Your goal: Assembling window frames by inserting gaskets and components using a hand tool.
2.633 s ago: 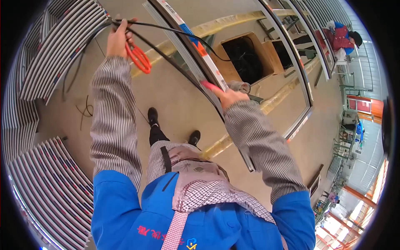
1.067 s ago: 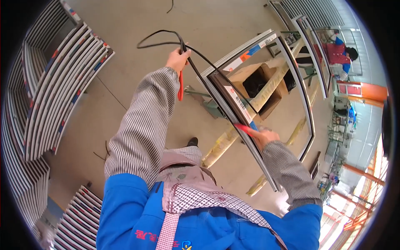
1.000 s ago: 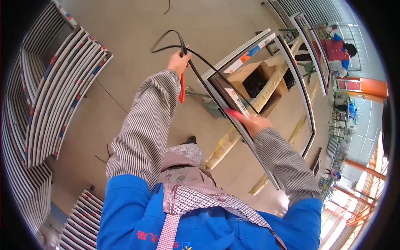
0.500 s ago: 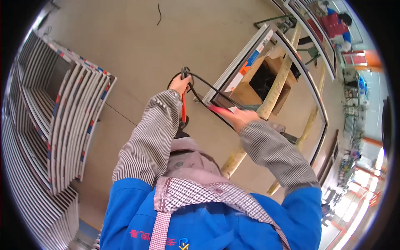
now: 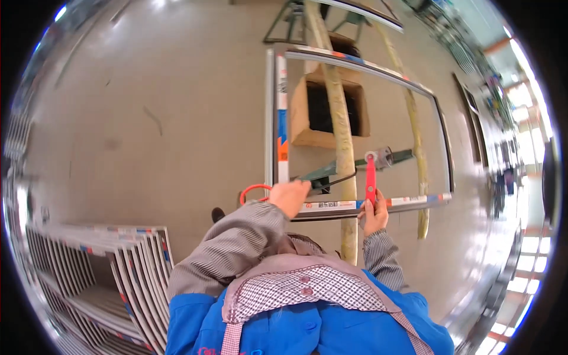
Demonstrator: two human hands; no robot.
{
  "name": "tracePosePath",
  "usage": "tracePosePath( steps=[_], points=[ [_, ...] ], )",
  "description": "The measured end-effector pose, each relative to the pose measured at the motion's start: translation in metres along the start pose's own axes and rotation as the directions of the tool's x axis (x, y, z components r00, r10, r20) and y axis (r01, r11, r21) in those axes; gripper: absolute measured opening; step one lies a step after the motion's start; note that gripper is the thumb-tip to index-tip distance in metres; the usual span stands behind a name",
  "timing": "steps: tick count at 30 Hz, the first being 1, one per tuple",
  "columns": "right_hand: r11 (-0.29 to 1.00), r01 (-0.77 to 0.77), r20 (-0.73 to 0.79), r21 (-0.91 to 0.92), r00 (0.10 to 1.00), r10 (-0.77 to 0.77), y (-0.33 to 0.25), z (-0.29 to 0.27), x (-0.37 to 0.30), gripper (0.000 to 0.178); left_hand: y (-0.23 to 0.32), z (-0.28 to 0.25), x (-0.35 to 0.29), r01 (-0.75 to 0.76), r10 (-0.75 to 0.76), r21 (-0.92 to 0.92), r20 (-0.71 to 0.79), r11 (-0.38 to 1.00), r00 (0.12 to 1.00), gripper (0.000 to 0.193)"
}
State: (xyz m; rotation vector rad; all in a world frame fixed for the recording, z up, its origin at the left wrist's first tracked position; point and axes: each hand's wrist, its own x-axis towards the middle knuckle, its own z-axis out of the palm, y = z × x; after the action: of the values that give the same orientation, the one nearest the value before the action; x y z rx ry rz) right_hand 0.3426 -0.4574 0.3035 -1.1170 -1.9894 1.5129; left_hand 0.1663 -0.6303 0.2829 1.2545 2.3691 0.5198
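Note:
A rectangular window frame [image 5: 283,118] with printed tape along its bars lies in front of me. At its near left corner my left hand [image 5: 290,198] is closed, and an orange-red looped handle [image 5: 254,188] sticks out from it to the left. A black rubber strip [image 5: 337,180] runs from beside that hand into the frame's opening. My right hand [image 5: 374,218] grips a pink-red roller tool [image 5: 371,177] at the near bar. The tool points away from me, its small round wheel at the far end.
Yellow-wrapped support bars [image 5: 340,118] of a green stand carry the frame. Under it stands an open cardboard box [image 5: 300,115] with dark contents. Many frames [image 5: 142,278] are stacked at the near left. Another frame [image 5: 373,15] lies beyond.
My view has turned, and the window frame now lies straight before me. My left hand has moved right to its near corner. The right hand now holds the pink-red tool upright at the near bar.

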Motion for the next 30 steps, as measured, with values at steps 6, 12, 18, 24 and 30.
tracePosePath(
  steps=[6,12,18,24,30],
  points=[
    [0.998,0.041,-0.353,0.049,0.936,-0.021,0.020,0.013,-0.053,0.049,-0.022,-0.025,0.058,-0.209,0.189,0.072,0.223,0.975,0.956,0.026],
    [0.969,-0.216,-0.508,0.118,0.826,0.246,-0.022,0.073,-0.127,0.030,-0.206,-0.216,0.133,0.023,-0.175,-0.416,-0.332,0.909,0.927,0.025],
    [0.833,-0.032,-0.400,-0.552,0.887,-0.231,-0.056,0.147,-0.124,0.025,-0.452,-0.460,0.015,0.152,-0.150,0.209,-0.025,0.966,0.988,0.038],
    [0.593,0.011,-0.206,-0.805,0.933,-0.297,-0.044,0.163,-0.104,0.028,-0.476,-0.377,-0.114,-0.111,0.189,-0.282,0.267,0.953,0.945,0.029],
    [0.528,0.090,-0.149,-0.844,0.908,-0.391,-0.030,0.193,-0.063,0.027,-0.560,-0.129,-0.046,0.440,-0.884,-0.783,-0.291,0.439,0.365,0.048]
  ],
)
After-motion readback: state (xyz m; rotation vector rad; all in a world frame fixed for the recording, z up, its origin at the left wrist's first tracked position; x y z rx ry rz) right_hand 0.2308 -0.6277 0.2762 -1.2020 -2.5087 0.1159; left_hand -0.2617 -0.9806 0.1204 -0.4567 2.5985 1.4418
